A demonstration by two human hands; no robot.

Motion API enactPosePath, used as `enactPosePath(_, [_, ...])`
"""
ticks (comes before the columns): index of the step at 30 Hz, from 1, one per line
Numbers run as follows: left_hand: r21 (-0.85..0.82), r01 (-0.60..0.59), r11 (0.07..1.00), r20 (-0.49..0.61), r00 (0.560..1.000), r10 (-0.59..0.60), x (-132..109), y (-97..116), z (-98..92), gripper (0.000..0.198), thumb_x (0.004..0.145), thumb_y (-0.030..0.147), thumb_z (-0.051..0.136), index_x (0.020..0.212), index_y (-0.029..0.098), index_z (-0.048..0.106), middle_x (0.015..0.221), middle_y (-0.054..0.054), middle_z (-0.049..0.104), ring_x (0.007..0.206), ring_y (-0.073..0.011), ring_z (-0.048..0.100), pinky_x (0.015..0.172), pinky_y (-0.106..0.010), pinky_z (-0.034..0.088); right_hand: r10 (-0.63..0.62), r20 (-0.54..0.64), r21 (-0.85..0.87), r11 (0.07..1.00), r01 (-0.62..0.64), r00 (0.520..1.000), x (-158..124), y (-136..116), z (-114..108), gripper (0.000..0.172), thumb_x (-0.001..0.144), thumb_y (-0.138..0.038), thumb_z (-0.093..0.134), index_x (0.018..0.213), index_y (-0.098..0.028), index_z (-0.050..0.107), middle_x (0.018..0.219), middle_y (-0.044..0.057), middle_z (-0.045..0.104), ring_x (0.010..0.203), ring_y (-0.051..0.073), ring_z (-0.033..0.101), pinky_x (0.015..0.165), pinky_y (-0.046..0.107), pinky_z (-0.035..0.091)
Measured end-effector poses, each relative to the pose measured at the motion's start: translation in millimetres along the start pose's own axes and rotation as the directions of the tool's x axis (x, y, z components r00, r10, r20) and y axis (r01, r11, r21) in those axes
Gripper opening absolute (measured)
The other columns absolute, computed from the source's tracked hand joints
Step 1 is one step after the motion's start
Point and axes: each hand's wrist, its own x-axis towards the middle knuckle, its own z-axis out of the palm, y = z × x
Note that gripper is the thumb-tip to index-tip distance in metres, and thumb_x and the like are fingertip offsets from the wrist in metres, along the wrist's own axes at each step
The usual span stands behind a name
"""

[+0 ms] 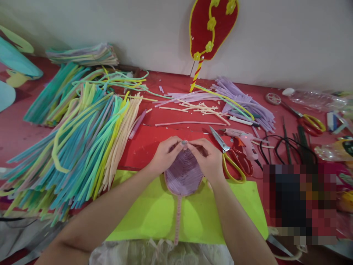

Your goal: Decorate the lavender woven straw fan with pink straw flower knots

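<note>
A purple hand fan (184,175) made of fluffy craft stems lies in front of me, its thin pinkish handle (178,217) pointing toward my body. My left hand (168,152) pinches the fan's far edge from the left. From the right, my right hand (209,158) closes on the same edge, the two sets of fingertips nearly meeting. Between them shows a small greyish tip, too small to name. Under the fan spreads a lime-green sheet (138,213). Scissors (228,154) with yellow and red handles lie just right of my right hand, beside a pink glue gun (244,140).
Bundles of coloured craft stems (74,158) cover the left of the red table. Purple stems (242,99) and cut pieces lie farther back. A red fan (212,29) with yellow flowers stands against the wall. At right are more scissors (311,123), a plastic bottle (317,98) and black cable.
</note>
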Motion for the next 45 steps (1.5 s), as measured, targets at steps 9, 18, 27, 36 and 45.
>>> enactPosePath(9, [0.014, 0.024, 1.0, 0.005, 1.0, -0.024, 0, -2, 2.3, 0.011, 0.082, 0.026, 0.053, 0.084, 0.017, 0.058, 0.082, -0.001, 0.063, 0.077, -0.012, 0.057, 0.072, -0.024, 0.045, 0.209, -0.045, 0.196, 0.961, -0.197, 0.977, 1, 2, 3, 0.022, 0.074, -0.04, 0.064, 0.076, -0.018, 0.065, 0.066, 0.001, 0.065, 0.055, 0.012, 0.058, 0.055, 0.025, 0.049])
enactPosePath(18, [0.262, -0.185, 0.947, 0.085, 0.982, 0.169, 0, -4, -1.9, 0.009, 0.085, 0.02, 0.051, 0.088, 0.019, 0.06, 0.085, -0.002, 0.063, 0.083, -0.0141, 0.056, 0.078, -0.028, 0.043, 0.14, 0.012, 0.124, 0.982, -0.14, 0.99, 8, 6, -14, 0.014, 0.072, -0.034, 0.067, 0.076, -0.02, 0.068, 0.076, 0.002, 0.069, 0.072, 0.016, 0.064, 0.066, 0.03, 0.053])
enactPosePath(27, [0.521, -0.235, 0.821, 0.122, 0.972, 0.201, 5, -16, 2.9, 0.021, 0.084, 0.014, 0.049, 0.101, 0.02, 0.06, 0.101, -0.005, 0.061, 0.095, -0.0185, 0.053, 0.086, -0.035, 0.04, 0.269, -0.128, 0.067, 0.963, -0.263, 0.954, 14, 21, -30, 0.015, 0.071, -0.031, 0.066, 0.075, -0.017, 0.068, 0.072, 0.004, 0.07, 0.065, 0.017, 0.065, 0.059, 0.031, 0.052])
enactPosePath(36, [0.478, -0.267, 0.837, 0.179, 0.962, 0.205, 12, -19, 1.5, 0.013, 0.085, 0.017, 0.052, 0.093, 0.018, 0.063, 0.091, -0.003, 0.063, 0.088, -0.0157, 0.054, 0.081, -0.031, 0.043, 0.404, 0.029, 0.122, 0.906, -0.404, 0.914, 9, 19, -19, 0.019, 0.071, -0.036, 0.065, 0.076, -0.018, 0.068, 0.075, 0.006, 0.071, 0.071, 0.021, 0.067, 0.045, 0.026, 0.049])
enactPosePath(45, [0.47, -0.348, 0.811, 0.222, 0.936, 0.273, 15, -25, -1.7, 0.012, 0.085, 0.02, 0.054, 0.09, 0.019, 0.064, 0.088, -0.002, 0.064, 0.083, -0.014, 0.053, 0.077, -0.029, 0.043, 0.422, -0.008, 0.086, 0.904, -0.42, 0.907, 10, 20, -18, 0.022, 0.07, -0.038, 0.064, 0.078, -0.018, 0.067, 0.076, 0.005, 0.071, 0.069, 0.018, 0.065, 0.053, 0.027, 0.048])
